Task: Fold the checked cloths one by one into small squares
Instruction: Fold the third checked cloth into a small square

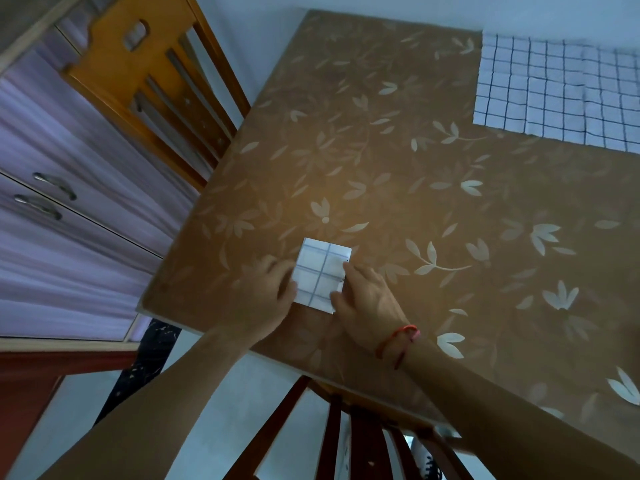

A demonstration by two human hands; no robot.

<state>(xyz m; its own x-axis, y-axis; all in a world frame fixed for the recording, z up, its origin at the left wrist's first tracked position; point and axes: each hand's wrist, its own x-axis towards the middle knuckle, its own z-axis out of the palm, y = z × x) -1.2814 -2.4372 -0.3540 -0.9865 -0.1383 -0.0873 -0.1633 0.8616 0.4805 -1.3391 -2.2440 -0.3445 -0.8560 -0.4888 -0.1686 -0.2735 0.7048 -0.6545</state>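
A white checked cloth folded into a small square lies near the table's near left corner. My left hand rests against its left edge, fingers on the cloth. My right hand, with a red thread on the wrist, presses its right edge with the fingertips. At the far right of the table lie flat, unfolded checked cloths, overlapping one another and running out of view.
The table has a brown cover with a pale leaf pattern. An orange wooden chair stands at its left side, a dark wooden chair at the near edge. A purple cabinet with drawers fills the left.
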